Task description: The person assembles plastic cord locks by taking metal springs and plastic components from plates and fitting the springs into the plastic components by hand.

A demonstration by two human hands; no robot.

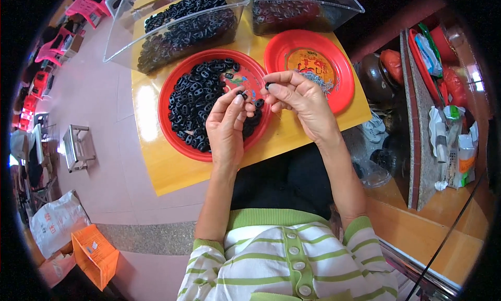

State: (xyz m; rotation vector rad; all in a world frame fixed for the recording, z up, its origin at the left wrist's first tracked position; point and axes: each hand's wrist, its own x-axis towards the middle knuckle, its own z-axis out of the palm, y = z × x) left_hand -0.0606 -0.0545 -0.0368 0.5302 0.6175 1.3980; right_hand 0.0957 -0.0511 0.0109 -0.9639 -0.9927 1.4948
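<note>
Above the right side of a red round tray [163, 105], my left hand [228, 124] pinches a small black two-holed plastic piece [241, 94] between thumb and forefinger, with what looks like a thin metal pin at it. My right hand [300, 100] is just beside it, thumb and forefinger closed on another small black piece [267, 86]. The two pieces are apart. A heap of such black pieces [195, 95] fills much of the tray. Small silver metal pins [319, 82] lie in a second red plate [342, 66], partly hidden behind my right hand.
Two clear plastic bins [122, 48] [334, 20] of black pieces stand at the back of the yellow table [172, 178]. On the right is a shelf [417, 160] with bags and a dark jar [376, 76]. A metal stool [77, 147] and an orange bag [95, 254] sit at left.
</note>
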